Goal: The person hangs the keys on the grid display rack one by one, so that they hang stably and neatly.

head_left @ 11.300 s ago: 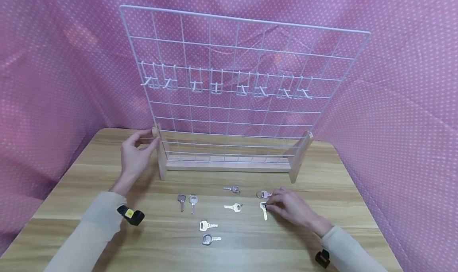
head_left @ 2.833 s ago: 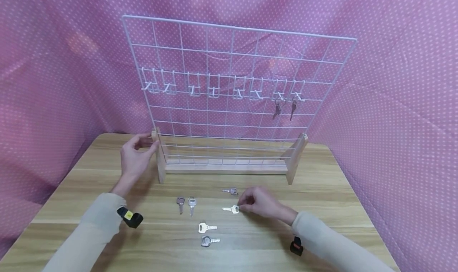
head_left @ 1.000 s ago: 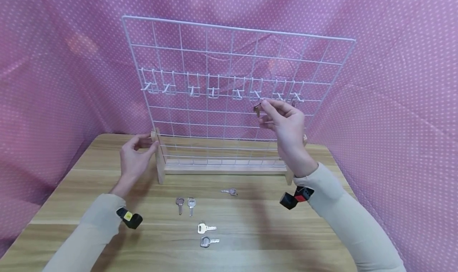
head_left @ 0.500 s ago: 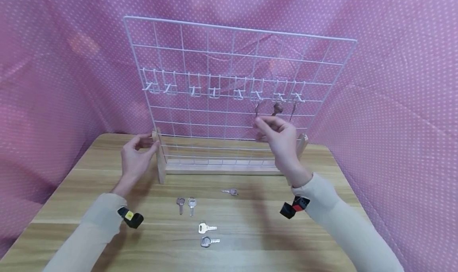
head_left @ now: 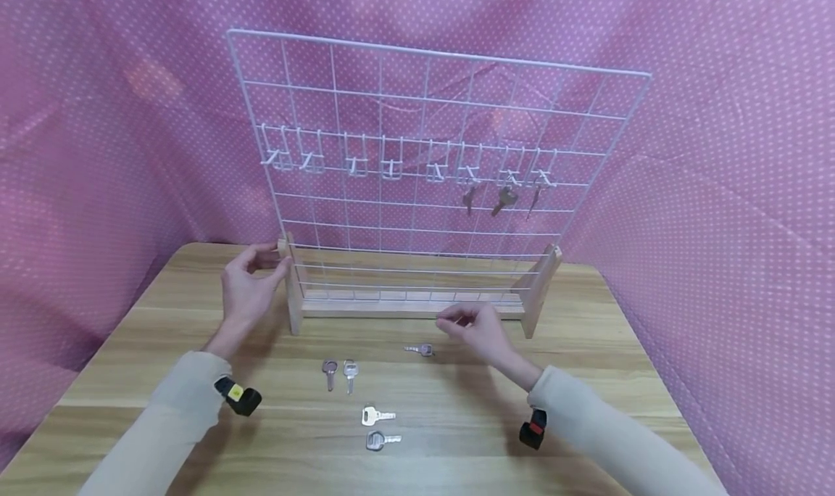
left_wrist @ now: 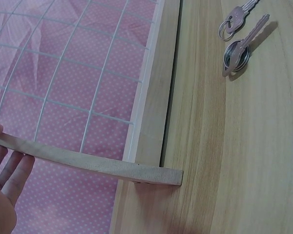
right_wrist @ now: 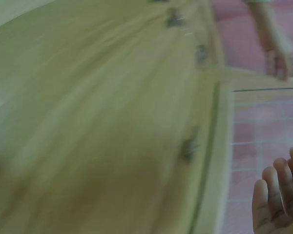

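Observation:
My left hand (head_left: 249, 287) pinches the wooden upright (head_left: 293, 293) at the left end of a white wire rack; the left wrist view shows its thumb and fingers (left_wrist: 17, 175) on either side of the wood. Above the table, in front of the rack's base bar, my right hand (head_left: 479, 331) holds nothing, its fingers loosely bent. Just left of and below it lies a silver key (head_left: 426, 349). Three keys hang from the three rightmost hooks: one (head_left: 469, 199), a second (head_left: 505, 199) and a third (head_left: 535, 200). The right wrist view is blurred.
Two keys lie side by side at left, one darker (head_left: 330, 373), one silver (head_left: 351, 374). Nearer the front lie a gold key (head_left: 370, 415) and a silver key (head_left: 375, 440). Several bare hooks (head_left: 391, 168) line the grid's left and middle. Pink dotted cloth (head_left: 730, 213) surrounds the table.
The gold key beside the silver one left the table and now hangs on the third hook from the right. My right hand let it go and came down. My left hand stayed on the upright.

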Demonstrator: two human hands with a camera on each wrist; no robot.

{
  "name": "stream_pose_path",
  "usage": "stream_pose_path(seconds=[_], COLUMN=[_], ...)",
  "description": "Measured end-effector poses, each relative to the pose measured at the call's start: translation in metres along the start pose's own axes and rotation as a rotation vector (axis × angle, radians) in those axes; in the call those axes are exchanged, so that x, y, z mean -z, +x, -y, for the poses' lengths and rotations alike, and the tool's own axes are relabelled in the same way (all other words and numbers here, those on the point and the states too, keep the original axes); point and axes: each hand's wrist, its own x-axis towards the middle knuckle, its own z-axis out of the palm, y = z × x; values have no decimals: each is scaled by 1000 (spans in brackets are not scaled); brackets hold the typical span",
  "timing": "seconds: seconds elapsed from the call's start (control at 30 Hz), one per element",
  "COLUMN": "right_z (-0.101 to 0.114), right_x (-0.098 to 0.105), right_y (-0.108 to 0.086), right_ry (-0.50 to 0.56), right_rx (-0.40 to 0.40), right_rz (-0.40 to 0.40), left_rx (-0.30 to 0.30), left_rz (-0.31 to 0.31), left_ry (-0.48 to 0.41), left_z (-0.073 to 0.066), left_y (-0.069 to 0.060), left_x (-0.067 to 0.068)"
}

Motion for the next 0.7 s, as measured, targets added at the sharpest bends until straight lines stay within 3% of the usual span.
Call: stream_pose_path(seconds=[0.3, 0.7], right_z=[-25, -42], right_x=[-14, -18], right_y=[2, 4], right_ry=[-167, -261], right_rx=[-17, -20], right_rz=[264, 303], left_rx=[2, -4], left_rz=[3, 0], left_ry=[9, 1], left_z=[-1, 0], left_y=[1, 1], left_x=[0, 0])
